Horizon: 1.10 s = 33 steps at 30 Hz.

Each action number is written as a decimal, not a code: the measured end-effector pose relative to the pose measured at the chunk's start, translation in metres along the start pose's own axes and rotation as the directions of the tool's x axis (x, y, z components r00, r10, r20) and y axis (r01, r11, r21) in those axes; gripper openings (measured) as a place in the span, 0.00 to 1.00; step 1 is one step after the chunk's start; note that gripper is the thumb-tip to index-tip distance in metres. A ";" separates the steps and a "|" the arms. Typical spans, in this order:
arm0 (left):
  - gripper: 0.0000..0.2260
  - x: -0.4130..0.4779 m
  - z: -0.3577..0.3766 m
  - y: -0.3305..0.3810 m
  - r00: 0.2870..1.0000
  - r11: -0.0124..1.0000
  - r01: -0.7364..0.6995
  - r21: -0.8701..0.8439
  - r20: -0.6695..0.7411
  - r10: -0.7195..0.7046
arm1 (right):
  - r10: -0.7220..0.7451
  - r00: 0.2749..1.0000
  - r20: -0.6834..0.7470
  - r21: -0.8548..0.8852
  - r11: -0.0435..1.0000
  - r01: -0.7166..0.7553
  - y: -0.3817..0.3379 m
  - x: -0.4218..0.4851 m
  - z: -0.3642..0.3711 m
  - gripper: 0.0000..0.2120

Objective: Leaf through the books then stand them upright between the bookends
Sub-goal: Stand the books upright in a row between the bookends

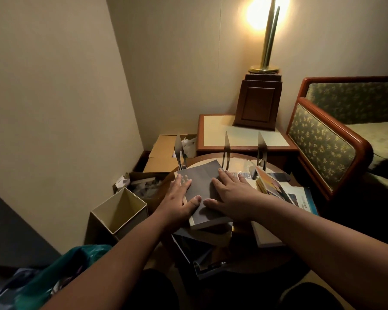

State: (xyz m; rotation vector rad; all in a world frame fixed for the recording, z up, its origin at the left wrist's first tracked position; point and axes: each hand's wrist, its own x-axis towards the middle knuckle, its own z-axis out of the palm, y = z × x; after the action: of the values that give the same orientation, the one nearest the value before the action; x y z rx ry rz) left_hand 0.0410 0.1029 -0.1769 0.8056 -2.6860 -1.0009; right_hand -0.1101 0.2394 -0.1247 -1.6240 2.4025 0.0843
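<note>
**Books still flat as sorting gets under way**

A person leans over a round desk [238, 158] in a lamplit corner, both palms pressed on a closed grey-blue paperback [203, 186] that lies flat at the desk's centre. The left hand [177, 199] rests along the book's 9 o'clock edge, fingers spread and thumb laid across the cover; the right hand [230, 195] lies flat over its 3 o'clock side. Neither grip is closed around the book: both hands are splayed open, steadying it from above.

Three metal bookends [226, 151] stand upright along the far rim, toward 12 o'clock, and no book stands between any of them. The paperback's far corner lies just beside the left and middle bookends, apparently touching neither.

More volumes wait. A loose heap of colourful paperbacks and magazines [276, 186] sprawls at 3 o'clock, a pale book [267, 238] sits at 5 o'clock, and darker books [199, 249] are stacked under and in front of the paperback at 6 o'clock.

Judging by how things lie, the job is at an early stage: nothing is shelved yet, and the paperback in hand is shut, so whether it has been leafed through cannot be told. Every visible book has yet to be stood upright between the bookends.

An open cardboard box [166, 151] sits past the desk at 11 o'clock.
</note>
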 end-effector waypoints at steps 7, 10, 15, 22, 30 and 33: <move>0.40 0.028 0.000 -0.016 0.989 0.973 0.142 -0.184 -0.017 -0.147 | 0.024 0.999 0.026 0.019 1.000 -0.025 -0.004 0.003 0.005 0.46; 0.45 0.046 -0.005 -0.018 0.983 0.920 0.176 -0.349 0.020 -0.181 | 0.030 0.999 0.028 0.055 0.998 -0.031 -0.005 0.004 0.011 0.47; 0.53 0.067 -0.016 -0.023 0.986 0.870 0.162 -0.466 0.036 -0.164 | 0.026 0.999 0.048 0.108 0.994 -0.031 -0.003 0.008 0.016 0.47; 0.41 0.071 -0.034 -0.038 0.984 0.828 0.131 -0.546 -0.032 -0.176 | -0.052 0.996 0.072 0.147 0.988 0.041 0.002 0.020 0.015 0.50; 0.43 0.059 -0.057 -0.057 0.976 0.721 0.190 -0.666 0.047 -0.213 | -0.190 0.976 0.102 0.115 0.977 0.179 -0.004 0.031 0.008 0.45; 0.45 0.055 -0.061 -0.058 0.970 0.659 0.225 -0.718 0.100 -0.223 | -0.201 0.975 0.096 0.127 0.974 0.188 -0.008 0.034 0.007 0.45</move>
State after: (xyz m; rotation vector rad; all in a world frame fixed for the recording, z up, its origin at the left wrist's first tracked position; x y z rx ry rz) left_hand 0.0396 0.0020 -0.1699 0.9350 -1.8898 -1.9378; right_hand -0.1137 0.2072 -0.1383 -1.7434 2.1155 -0.0038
